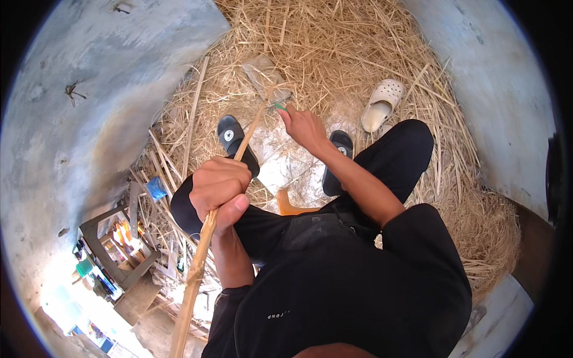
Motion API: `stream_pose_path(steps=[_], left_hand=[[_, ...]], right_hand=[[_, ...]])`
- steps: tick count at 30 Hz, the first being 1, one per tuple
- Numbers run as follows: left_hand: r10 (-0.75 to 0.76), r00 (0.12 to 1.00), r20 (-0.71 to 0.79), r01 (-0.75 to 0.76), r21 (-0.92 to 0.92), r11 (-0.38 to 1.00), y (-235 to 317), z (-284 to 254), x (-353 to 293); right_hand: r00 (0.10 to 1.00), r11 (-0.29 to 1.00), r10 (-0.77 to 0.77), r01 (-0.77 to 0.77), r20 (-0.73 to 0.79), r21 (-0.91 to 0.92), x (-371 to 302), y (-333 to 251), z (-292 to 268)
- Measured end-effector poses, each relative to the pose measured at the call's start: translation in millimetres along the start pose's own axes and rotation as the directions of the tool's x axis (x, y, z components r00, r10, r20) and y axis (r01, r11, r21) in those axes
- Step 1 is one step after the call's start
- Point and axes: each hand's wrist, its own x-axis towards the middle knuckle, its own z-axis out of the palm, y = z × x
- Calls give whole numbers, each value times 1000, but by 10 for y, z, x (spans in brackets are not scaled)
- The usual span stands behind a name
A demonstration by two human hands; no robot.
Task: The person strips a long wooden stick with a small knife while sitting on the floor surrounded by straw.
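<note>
My left hand (219, 190) is wrapped round a long, pale bamboo strip (197, 262), its thumb lying along the side. The strip runs slantwise from the lower left edge, over my left leg, to its thin far end between my feet and the straw. Close to that far end, my right hand (303, 128) is closed on a small green thing (279, 106), which juts out past the fingertips. Most of the green thing is hidden in the hand, so its kind does not show. It appears to meet or nearly meet the strip.
Loose straw and shavings (334, 42) cover much of the floor. A grey stone block (260, 73) lies ahead, and a beige clog (385, 98) at the right. An orange seat edge (292, 206) shows between my legs. At left are a blue plastic piece (156, 188) and a wooden frame (110, 256).
</note>
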Motion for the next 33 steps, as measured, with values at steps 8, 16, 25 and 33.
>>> stream_pose_path(steps=[8,16,25,33], left_hand=[[-5,999,-48,6,23,1000,30,-33,6],[39,997,-63,-38,22,999,8,70,15],[23,998,-51,-22,17,1000,-14,69,-18],[-2,997,-72,3,9,1000,19,-32,-12]], right_hand=[[992,979,-111,99,60,181,-307,-302,-207],[999,998,-42,43,12,-39,32,181,59],[995,985,-101,98,10,143,-219,-170,-50],[992,991,-125,124,-27,-48,248,-1,156]])
